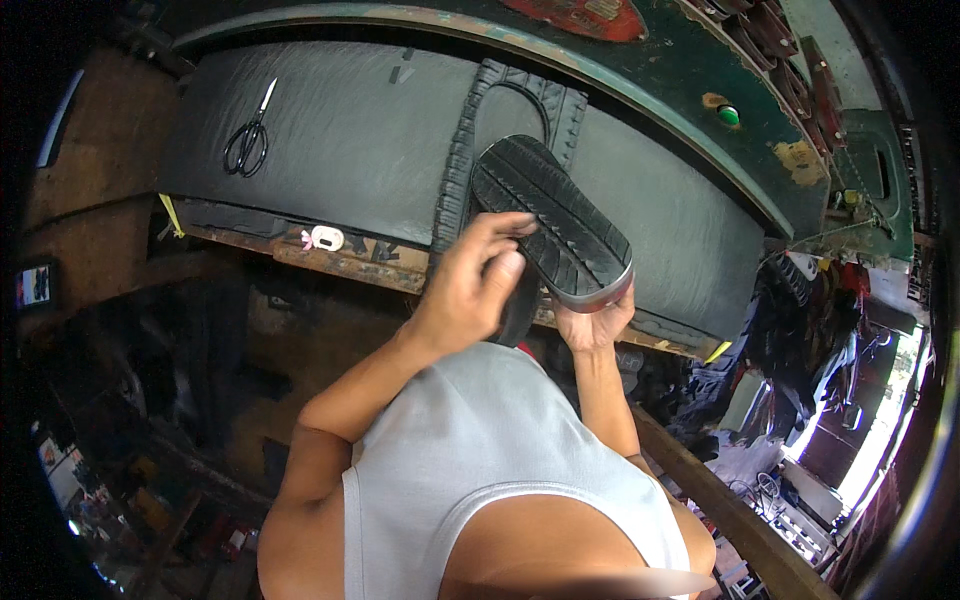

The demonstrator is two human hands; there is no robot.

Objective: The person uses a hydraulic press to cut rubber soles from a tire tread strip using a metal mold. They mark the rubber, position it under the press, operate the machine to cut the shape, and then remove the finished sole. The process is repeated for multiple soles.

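Tilted toward me above the bench is a shoe, its black sole of ribbed tyre tread facing up, with a grey and reddish band at the lower end. My right hand grips that end from below, its fingers partly hidden behind it. My left hand is at the sole's left edge, fingertips on the tread and thumb apart from them; nothing shows in it. Behind the shoe, a piece of tyre rubber with a rounded cut-out lies across the bench.
Black-handled scissors lie at the left on the dark grey bench top. A small white oval object sits on the wooden front ledge. Behind runs a green machine frame with a green button. Dark scraps hang at the right.
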